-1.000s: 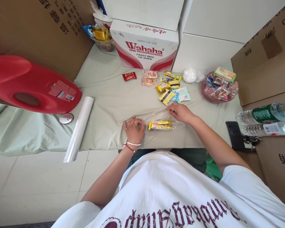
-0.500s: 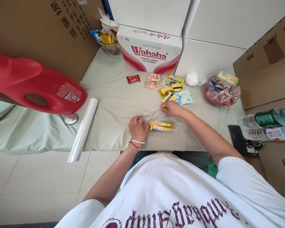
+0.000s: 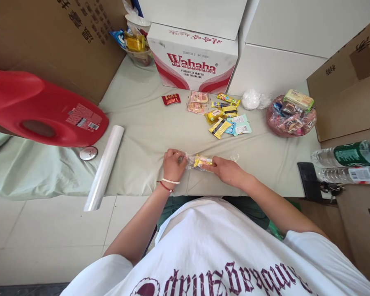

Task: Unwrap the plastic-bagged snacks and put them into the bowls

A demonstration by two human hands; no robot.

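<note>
Near the front edge of the cloth-covered table lies a clear plastic bag (image 3: 189,161), wrapped around yellow snack packets (image 3: 202,160). My left hand (image 3: 173,164), with a white bead bracelet and a red cord at the wrist, pinches the bag's left end. From the right, my right hand (image 3: 230,170) grips the packets through the plastic, its fingers covering their right part. A loose bit of the bag sticks out beyond that hand. Farther back lie several loose snacks, among them a yellow-wrapped packet (image 3: 220,128), a pale green packet (image 3: 243,124) and a red packet (image 3: 171,99).
A red jug (image 3: 58,115), a round tin (image 3: 88,153) and a film roll (image 3: 105,168) lie left. Behind stands a Wahaha carton (image 3: 191,61). A bowl of snacks (image 3: 288,127), plastic bottles (image 3: 348,154), a phone (image 3: 309,181) and keys (image 3: 331,189) are at right.
My right hand has come down from the bag's upper edge onto the packets. The plastic, spread wider before, is now gathered narrowly around them. My left hand has shifted slightly left.
</note>
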